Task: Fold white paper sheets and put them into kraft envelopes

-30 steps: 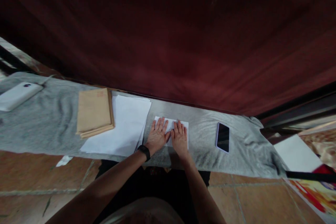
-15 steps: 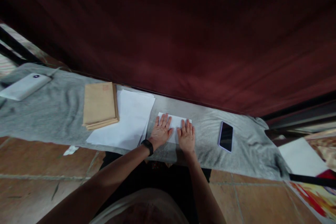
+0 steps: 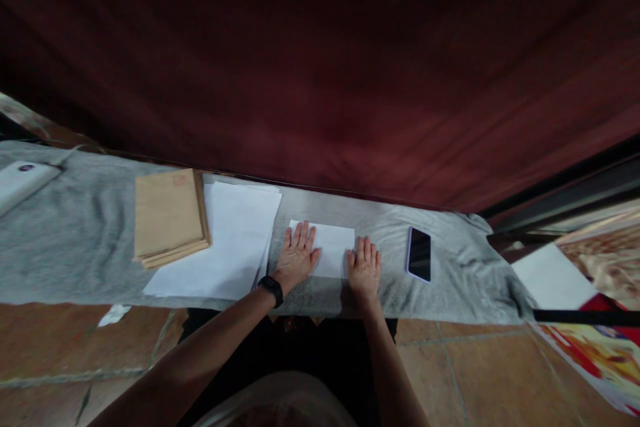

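A small white rectangle of paper [image 3: 332, 251], which looks folded, lies on the grey cloth in front of me. My left hand [image 3: 296, 257] rests flat over its left end, fingers stretched out and a dark band on the wrist. At the right edge of the paper lies my right hand [image 3: 365, 269], palm down with fingers extended, mostly on the cloth. Left of my hands is a stack of white sheets [image 3: 240, 233]. Partly on top of those sheets sits a pile of brown envelopes [image 3: 169, 213].
A phone with a pale purple edge [image 3: 419, 254] lies to the right on the grey cloth [image 3: 385, 300]. At the far left is a white device [image 3: 23, 183] with a cable. A dark red surface [image 3: 320, 80] rises behind. Tiled floor [image 3: 480, 373] shows below.
My right hand has slid right, from on the paper to its right edge. The left hand has shifted toward the paper's left end, baring its middle. The view has also shifted.
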`<state>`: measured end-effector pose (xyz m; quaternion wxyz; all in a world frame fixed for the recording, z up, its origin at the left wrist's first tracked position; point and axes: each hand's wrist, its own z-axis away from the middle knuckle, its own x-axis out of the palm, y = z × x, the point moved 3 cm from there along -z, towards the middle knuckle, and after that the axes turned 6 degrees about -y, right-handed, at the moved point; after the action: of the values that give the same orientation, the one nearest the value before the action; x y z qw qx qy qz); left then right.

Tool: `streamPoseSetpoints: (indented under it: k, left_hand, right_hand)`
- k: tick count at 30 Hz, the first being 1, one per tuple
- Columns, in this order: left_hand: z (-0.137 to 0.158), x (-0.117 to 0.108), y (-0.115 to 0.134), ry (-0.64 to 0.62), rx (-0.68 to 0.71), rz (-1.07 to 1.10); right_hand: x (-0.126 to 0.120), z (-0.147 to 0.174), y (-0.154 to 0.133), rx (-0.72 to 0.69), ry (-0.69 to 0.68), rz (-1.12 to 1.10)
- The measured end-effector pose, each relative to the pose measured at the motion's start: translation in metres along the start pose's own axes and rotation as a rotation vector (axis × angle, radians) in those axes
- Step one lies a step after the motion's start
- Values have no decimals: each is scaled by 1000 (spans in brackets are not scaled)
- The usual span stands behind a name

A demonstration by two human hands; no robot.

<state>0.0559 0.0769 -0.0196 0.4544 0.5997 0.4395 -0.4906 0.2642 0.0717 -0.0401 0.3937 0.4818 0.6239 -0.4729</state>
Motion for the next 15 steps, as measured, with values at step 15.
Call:
streamPoseSetpoints:
  k: [15]
  left_hand:
    - [2,2,-5,38,19,30]
  right_hand:
    - [2,5,-56,-198,-84,-44]
